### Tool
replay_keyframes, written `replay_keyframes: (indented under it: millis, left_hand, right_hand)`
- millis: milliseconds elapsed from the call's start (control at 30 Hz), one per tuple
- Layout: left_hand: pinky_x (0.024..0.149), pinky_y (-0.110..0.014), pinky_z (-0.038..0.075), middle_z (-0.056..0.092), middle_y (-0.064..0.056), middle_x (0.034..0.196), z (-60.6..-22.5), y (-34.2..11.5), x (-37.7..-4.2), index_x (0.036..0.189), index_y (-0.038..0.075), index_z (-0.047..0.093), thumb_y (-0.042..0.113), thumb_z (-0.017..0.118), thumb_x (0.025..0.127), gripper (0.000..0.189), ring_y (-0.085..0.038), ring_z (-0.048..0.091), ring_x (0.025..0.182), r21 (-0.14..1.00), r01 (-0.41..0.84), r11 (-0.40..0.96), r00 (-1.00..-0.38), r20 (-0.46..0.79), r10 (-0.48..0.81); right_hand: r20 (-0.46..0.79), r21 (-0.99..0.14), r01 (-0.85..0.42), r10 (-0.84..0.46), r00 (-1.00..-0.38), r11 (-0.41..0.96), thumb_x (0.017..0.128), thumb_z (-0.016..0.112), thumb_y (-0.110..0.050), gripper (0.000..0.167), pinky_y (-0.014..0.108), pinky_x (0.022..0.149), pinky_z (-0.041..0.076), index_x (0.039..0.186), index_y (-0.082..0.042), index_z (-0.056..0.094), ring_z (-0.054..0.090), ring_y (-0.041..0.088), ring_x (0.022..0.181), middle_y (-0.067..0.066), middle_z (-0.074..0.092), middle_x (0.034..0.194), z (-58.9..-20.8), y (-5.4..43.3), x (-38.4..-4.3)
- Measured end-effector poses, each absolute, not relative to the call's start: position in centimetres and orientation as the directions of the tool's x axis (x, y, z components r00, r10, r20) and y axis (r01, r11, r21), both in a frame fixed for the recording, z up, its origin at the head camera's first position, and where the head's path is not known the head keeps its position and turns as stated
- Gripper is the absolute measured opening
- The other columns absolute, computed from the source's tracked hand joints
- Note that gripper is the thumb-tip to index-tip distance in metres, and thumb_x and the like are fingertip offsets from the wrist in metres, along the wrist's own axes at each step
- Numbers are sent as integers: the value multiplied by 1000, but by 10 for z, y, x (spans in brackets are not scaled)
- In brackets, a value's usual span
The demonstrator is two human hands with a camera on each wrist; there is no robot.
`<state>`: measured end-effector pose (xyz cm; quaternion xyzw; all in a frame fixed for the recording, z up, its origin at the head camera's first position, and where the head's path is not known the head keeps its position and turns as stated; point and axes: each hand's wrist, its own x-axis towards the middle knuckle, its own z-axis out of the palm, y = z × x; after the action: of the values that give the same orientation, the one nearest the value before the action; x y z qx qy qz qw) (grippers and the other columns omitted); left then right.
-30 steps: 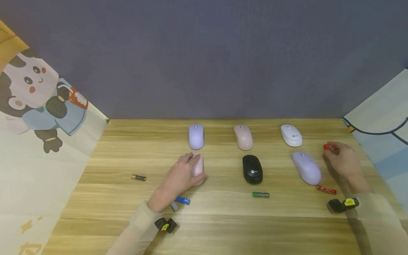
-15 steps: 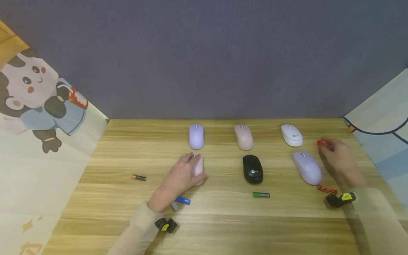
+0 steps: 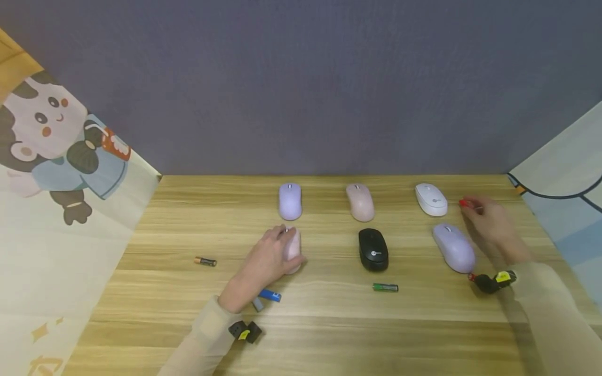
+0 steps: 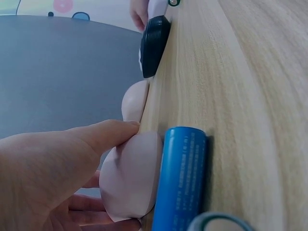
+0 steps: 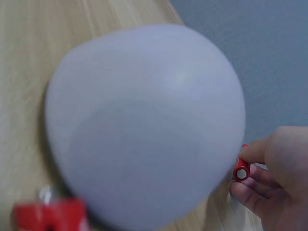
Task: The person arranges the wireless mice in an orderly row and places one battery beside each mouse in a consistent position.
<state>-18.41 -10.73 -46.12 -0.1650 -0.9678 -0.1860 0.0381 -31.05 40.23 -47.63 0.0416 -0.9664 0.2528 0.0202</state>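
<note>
My left hand [image 3: 263, 263] grips a pale pink computer mouse [image 3: 293, 250], thumb on its near right side and fingers over the far left side. The left wrist view shows the thumb pressed on the mouse [image 4: 131, 178]. Over at the right, my right hand [image 3: 493, 223] pinches a red battery [image 3: 463, 203] between thumb and fingers; its pale end faces the right wrist view, where the battery [image 5: 241, 170] sits beyond a large lilac mouse [image 5: 144, 125]. A white mouse [image 3: 431, 199] is just left of that hand. A second red battery [image 3: 472, 277] is partly hidden by the wrist camera.
A lilac mouse [image 3: 290, 201], a pink mouse [image 3: 360, 202] and a black mouse [image 3: 373, 249] stand on the wooden table [image 3: 329, 334]. Loose batteries include a green one [image 3: 385, 287], a black-and-copper one [image 3: 205, 261], a blue one [image 3: 270, 295] and a grey one [image 3: 257, 304].
My right hand has moved left and toward the back with the red battery, nearer the white mouse. Its wrist camera now covers most of the second red battery. The left hand stays put.
</note>
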Motion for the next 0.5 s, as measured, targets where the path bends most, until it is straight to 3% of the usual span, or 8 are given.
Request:
replay_keyframes:
  millis: [333,500]
  left_hand:
    - [94,-51,60,57,-31,140,-462,-107,-185,141,0,58,46,80,89,73,-44,62,122,354,327,876,-945,123,303]
    - [96,-52,59,57,-31,140,-462,-107,-185,141,0,58,46,80,88,73,-44,61,123,358,324,876,-946,121,301]
  right_hand:
    - [41,-467,-114,-107,-993,877,108,46,-14,41,61,79,51,139,13,47,57,52,103,38,56,117,-475,393,-323]
    - [20,-480,-104,-108,-994,871,109,46,-13,42,66,84,50,141,13,45,55,55,108,40,53,121,-476,389,-326]
